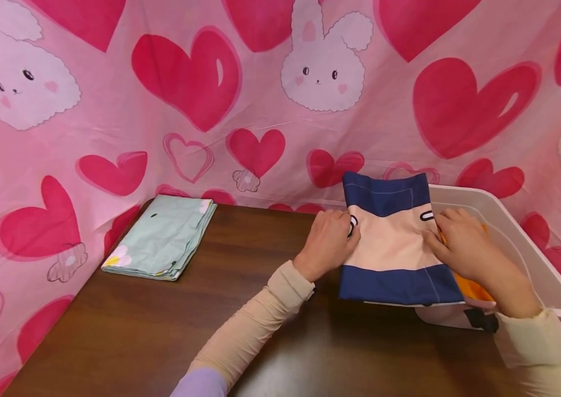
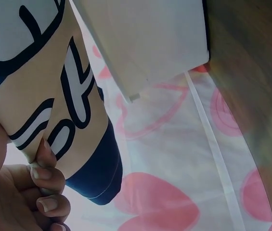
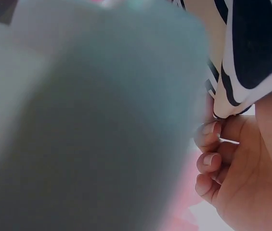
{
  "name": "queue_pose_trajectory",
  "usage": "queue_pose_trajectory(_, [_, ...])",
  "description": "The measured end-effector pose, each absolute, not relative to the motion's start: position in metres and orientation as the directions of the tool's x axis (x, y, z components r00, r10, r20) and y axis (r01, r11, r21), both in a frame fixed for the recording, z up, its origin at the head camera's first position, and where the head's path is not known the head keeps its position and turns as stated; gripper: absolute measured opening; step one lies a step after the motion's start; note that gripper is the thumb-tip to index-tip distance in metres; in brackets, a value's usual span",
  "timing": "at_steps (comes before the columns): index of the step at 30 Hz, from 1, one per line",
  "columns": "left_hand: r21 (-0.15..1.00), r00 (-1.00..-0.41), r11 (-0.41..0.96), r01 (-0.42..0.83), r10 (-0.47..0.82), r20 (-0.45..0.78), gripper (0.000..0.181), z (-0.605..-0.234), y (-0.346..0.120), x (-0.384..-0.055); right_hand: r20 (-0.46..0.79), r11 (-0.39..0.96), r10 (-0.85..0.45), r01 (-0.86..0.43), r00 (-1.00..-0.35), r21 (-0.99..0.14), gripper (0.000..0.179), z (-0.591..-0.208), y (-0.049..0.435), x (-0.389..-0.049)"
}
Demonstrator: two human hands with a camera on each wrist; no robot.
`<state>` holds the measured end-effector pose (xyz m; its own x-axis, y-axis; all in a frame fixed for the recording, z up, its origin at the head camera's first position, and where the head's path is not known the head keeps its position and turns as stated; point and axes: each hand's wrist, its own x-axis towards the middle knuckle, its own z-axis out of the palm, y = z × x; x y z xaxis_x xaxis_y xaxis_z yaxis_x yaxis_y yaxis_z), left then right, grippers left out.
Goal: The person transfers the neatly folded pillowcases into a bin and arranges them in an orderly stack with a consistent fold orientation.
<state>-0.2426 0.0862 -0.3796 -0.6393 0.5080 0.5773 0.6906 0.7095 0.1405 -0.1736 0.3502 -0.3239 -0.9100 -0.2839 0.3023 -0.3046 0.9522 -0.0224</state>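
Observation:
A folded navy and beige cloth [image 1: 389,237] with white, dark-outlined lettering is held up between both hands at the right of the table. My left hand [image 1: 327,240] pinches its left edge; in the left wrist view the thumb and curled fingers [image 2: 49,178] grip the beige band. My right hand [image 1: 464,242] holds the opposite edge, and the right wrist view shows curled fingertips [image 3: 210,130] right at the cloth's lower fold. The cloth overlaps the near left part of a white plastic bin [image 1: 523,248]. Something orange [image 1: 471,286] shows inside the bin, partly hidden by the cloth and right hand.
A folded pale green cloth [image 1: 161,234] with flower prints lies at the back left of the brown wooden table [image 1: 241,264]. A pink curtain [image 1: 260,99] with hearts and rabbits hangs close behind and along the sides. A dark latch [image 1: 481,320] sits on the bin's near side.

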Motion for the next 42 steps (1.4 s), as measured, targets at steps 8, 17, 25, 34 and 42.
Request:
queue_pose_trajectory(8, [0.141, -0.633, 0.705, 0.696, 0.508, 0.584, 0.024, -0.38, 0.09, -0.24, 0.298, 0.954, -0.281, -0.299, -0.913, -0.016, 0.02, -0.321, 0.355, -0.168])
queue_pose_trajectory(17, [0.138, -0.609, 0.686, 0.715, 0.514, 0.604, 0.024, -0.378, 0.096, -0.241, 0.3, 0.952, -0.285, -0.306, -0.911, -0.026, 0.023, -0.317, 0.359, -0.164])
queue_pose_trajectory(25, [0.123, -0.605, 0.689, 0.714, 0.519, 0.604, 0.026, -0.374, 0.104, -0.242, 0.346, 0.948, -0.3, -0.32, -0.889, 0.001, 0.018, -0.312, 0.365, -0.163])
queue_pose_trajectory(34, [0.111, -0.6, 0.696, 0.71, 0.515, 0.612, 0.027, -0.372, 0.11, -0.244, 0.381, 0.942, -0.323, -0.335, -0.866, 0.036, 0.018, -0.31, 0.373, -0.161])
queue_pose_trajectory(42, [0.091, -0.604, 0.709, 0.699, 0.518, 0.605, 0.028, -0.372, 0.117, -0.245, 0.357, 0.949, -0.307, -0.313, -0.882, 0.043, 0.017, -0.308, 0.38, -0.159])
